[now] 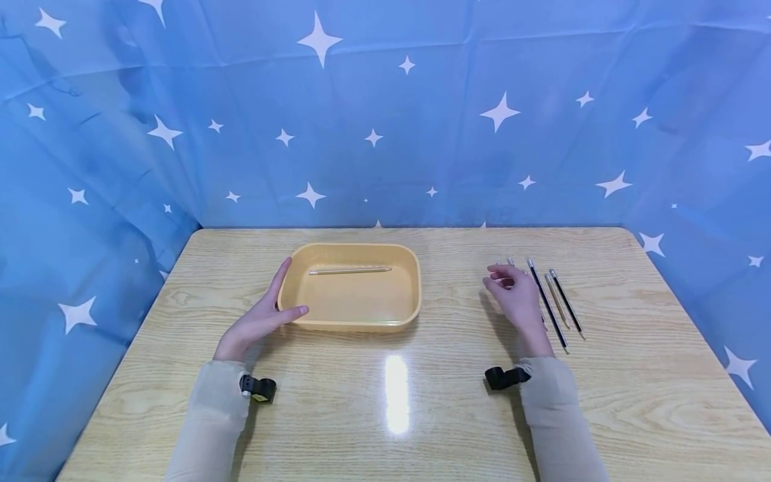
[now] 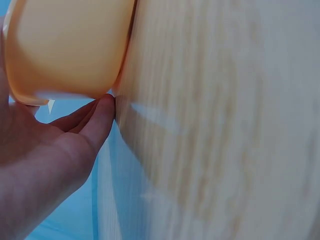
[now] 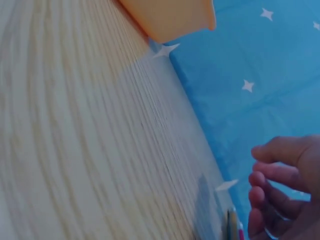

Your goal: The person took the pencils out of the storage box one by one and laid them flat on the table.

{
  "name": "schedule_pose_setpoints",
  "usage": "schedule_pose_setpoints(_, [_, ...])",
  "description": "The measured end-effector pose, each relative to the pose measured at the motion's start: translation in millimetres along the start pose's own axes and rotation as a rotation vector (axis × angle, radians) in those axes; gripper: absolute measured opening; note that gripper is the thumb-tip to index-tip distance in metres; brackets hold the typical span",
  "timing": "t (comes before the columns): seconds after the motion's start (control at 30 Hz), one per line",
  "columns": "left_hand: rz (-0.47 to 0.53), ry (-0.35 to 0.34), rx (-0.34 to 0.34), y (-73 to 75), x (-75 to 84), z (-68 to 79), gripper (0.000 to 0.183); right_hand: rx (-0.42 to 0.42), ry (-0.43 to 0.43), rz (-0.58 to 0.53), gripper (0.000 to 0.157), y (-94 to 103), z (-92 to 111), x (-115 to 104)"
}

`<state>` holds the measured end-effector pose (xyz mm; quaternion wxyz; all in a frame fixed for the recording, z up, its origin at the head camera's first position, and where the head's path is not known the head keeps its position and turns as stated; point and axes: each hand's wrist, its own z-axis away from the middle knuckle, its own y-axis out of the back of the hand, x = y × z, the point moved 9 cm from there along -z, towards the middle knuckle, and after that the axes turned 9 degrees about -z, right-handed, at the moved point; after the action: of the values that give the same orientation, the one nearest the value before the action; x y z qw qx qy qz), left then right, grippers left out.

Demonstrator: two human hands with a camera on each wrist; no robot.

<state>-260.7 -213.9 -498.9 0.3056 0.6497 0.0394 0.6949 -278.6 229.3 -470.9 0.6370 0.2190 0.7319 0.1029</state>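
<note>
A shallow yellow-orange plastic tray (image 1: pixel 349 325) stands on the table left of centre, with one pale pencil (image 1: pixel 349 271) lying lengthwise in it. My left hand (image 1: pixel 262 320) holds its left end, the thumb over the front rim and the fingers along the outer wall. In the left wrist view, fingertips rest low against the tray's side (image 2: pixel 70 50). Over on the right, my right hand (image 1: pixel 517 294) hovers by a group of pencils, its fingers loosely bent with nothing between them. Beside it lie a black pencil (image 1: pixel 547 304) and a tan pencil (image 1: pixel 557 301). The hand partly hides several others.
Another dark pencil (image 1: pixel 567 304) lies at the group's right edge. The wooden table (image 1: pixel 446 375) runs back to a blue curtain (image 1: pixel 421 147) with white stars. Each sleeve carries a black wrist camera, such as the left one (image 1: pixel 259 388).
</note>
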Motion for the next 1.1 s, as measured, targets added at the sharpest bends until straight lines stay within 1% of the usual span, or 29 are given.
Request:
schedule_pose_setpoints(0.2, [0.003,-0.003,0.003,0.2,0.1,0.4,0.095,-0.071,0.051,-0.056,0.031,-15.2,-3.9,-12.2])
schedule_pose_setpoints(0.33, [-0.002,-0.001,0.004,0.5,0.1,0.8,0.095,-0.109,0.052,-0.097,0.031,-26.9,-6.2,-20.3])
schedule_pose_setpoints(0.5, [-0.001,-0.001,0.006,0.4,-0.2,0.4,0.095,-0.139,0.070,-0.140,0.031,-41.7,-6.7,-38.1])
schedule_pose_setpoints(0.7, [0.002,0.000,-0.001,-0.1,-0.6,-0.3,0.095,-0.171,0.145,-0.161,0.031,-57.3,-8.1,-62.3])
schedule_pose_setpoints(0.83, [0.019,0.003,-0.006,-0.3,-1.4,-0.4,0.095,-0.203,0.217,-0.164,0.030,-70.5,-10.2,-80.7])
schedule_pose_setpoints(0.93, [0.027,0.002,-0.004,-0.3,-1.6,-0.4,0.096,-0.251,0.271,-0.163,0.030,-83.1,-9.8,-95.3])
schedule_pose_setpoints(1.1, [0.034,-0.003,-0.003,-0.5,-1.2,-0.5,0.096,-0.357,0.326,-0.169,0.028,-107.9,-6.8,-115.1])
